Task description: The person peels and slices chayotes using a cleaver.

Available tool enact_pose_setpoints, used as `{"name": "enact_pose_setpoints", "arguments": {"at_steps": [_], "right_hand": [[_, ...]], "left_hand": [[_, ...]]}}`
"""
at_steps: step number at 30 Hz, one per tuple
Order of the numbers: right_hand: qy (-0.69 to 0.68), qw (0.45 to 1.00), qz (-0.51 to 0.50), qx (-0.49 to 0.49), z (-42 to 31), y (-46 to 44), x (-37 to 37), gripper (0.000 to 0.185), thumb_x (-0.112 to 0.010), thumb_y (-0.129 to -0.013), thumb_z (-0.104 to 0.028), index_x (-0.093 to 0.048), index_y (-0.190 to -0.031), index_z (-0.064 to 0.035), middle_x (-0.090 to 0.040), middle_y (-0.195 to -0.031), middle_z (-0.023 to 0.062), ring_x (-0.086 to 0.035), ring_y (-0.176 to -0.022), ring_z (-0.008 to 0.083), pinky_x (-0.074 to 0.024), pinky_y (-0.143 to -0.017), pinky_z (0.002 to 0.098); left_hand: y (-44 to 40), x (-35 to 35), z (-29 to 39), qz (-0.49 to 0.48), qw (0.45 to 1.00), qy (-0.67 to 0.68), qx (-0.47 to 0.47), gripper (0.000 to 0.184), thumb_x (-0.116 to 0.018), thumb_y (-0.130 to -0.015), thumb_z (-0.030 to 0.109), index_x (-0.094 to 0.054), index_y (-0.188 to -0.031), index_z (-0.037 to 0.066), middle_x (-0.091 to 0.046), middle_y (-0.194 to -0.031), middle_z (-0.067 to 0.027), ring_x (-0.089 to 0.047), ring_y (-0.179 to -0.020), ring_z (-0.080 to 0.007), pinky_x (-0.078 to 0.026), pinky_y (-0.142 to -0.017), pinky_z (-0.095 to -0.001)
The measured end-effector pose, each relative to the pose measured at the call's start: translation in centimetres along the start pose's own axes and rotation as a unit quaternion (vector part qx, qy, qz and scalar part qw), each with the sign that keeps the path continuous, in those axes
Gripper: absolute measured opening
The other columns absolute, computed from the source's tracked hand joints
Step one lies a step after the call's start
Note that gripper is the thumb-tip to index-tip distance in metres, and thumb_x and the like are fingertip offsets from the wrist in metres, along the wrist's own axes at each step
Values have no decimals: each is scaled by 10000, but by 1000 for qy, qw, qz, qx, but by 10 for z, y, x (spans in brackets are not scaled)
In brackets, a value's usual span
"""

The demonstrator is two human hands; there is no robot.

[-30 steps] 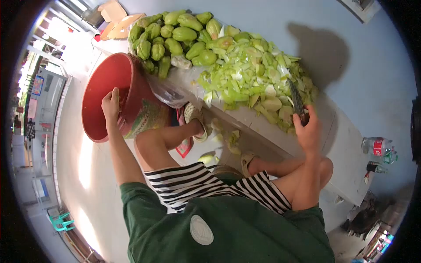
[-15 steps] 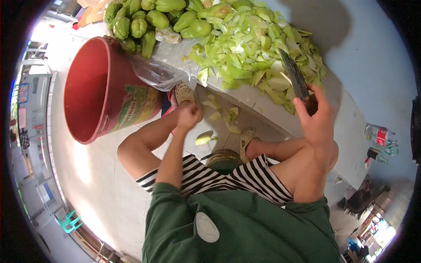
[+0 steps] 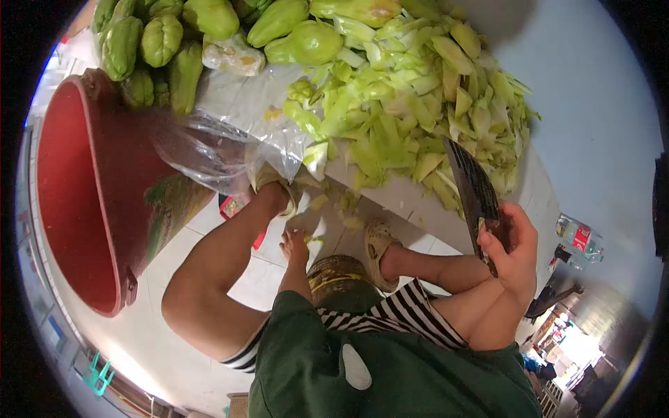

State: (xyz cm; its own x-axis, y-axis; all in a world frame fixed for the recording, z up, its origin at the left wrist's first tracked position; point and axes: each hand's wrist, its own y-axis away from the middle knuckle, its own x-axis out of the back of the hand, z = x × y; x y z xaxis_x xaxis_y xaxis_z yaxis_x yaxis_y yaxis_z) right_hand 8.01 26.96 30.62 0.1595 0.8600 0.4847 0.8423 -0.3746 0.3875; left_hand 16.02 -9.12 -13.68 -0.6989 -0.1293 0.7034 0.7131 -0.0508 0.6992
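My right hand (image 3: 514,244) grips a dark-bladed knife (image 3: 468,174) by its handle, the blade slanting up and left beside a heap of cut pale-green chayote pieces (image 3: 397,118). Low between my legs, my left hand (image 3: 295,245) reaches toward the floor with its fingers apart. A small green piece (image 3: 316,240) lies right beside those fingers; whether they touch it I cannot tell. Whole chayotes (image 3: 162,40) are piled at the upper left, next to the heap.
A large red bucket (image 3: 70,195) stands tilted in view at left. Clear plastic (image 3: 209,157) hangs over the ledge edge. Green scraps (image 3: 346,203) lie on the floor near my clogs (image 3: 380,244). A plastic bottle (image 3: 580,237) is at right.
My left hand has gone down from beside my knee toward the floor, its fingers opening. My view has leaned forward and lower. The knife stays in my right hand.
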Motion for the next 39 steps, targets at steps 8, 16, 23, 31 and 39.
{"name": "enact_pose_setpoints", "arguments": {"at_steps": [8, 16, 23, 31, 39], "right_hand": [[-101, 977, 128, 136, 1, -1, -4, 423, -718, -840, -121, -520, -1174, 49, -629, -916, 77, -588, -808, 111, -485, -736, 258], [-147, 963, 159, 158, 4, 31, 14, 290, -577, -954, -166, -515, -1160, 29, -563, -733, 12, -510, -625, 63, -419, -547, 214], [134, 923, 309, 184, 24, 5, 35, 199, -568, -942, -173, -519, -919, 18, -570, -655, 205, -578, -595, 395, -431, -524, 429], [-34, 946, 257, 196, 8, 57, 65, 270, -571, -955, -266, -540, -991, 0, -568, -645, 127, -534, -558, 263, -423, -532, 393], [-36, 978, 104, 178, -14, 72, 41, 328, -550, -960, -289, -538, -953, 38, -578, -677, 202, -546, -594, 324, -425, -588, 420]], "left_hand": [[5, -16, 9, -66, 976, 199, 61, 416, -636, -813, 173, -551, -1217, 123, -648, -1122, -177, -620, -1038, -371, -486, -873, -488], [-9, 51, 74, -178, 877, 432, -116, 616, -720, -708, 86, -515, -1283, -5, -667, -1029, -155, -664, -797, -230, -549, -668, -346], [79, 244, 168, -160, 765, 572, -249, 578, -646, -785, 84, -455, -1328, 44, -628, -1054, -124, -635, -919, -250, -544, -748, -379], [152, 389, 228, -270, 540, 742, -292, 530, -273, -1006, 536, -457, -1285, 126, -638, -946, -156, -664, -808, -348, -560, -598, -454], [163, 428, 290, -259, 475, 784, -304, 468, -321, -1028, 433, -508, -1297, 99, -641, -1099, -100, -647, -957, -266, -531, -839, -421]]}}
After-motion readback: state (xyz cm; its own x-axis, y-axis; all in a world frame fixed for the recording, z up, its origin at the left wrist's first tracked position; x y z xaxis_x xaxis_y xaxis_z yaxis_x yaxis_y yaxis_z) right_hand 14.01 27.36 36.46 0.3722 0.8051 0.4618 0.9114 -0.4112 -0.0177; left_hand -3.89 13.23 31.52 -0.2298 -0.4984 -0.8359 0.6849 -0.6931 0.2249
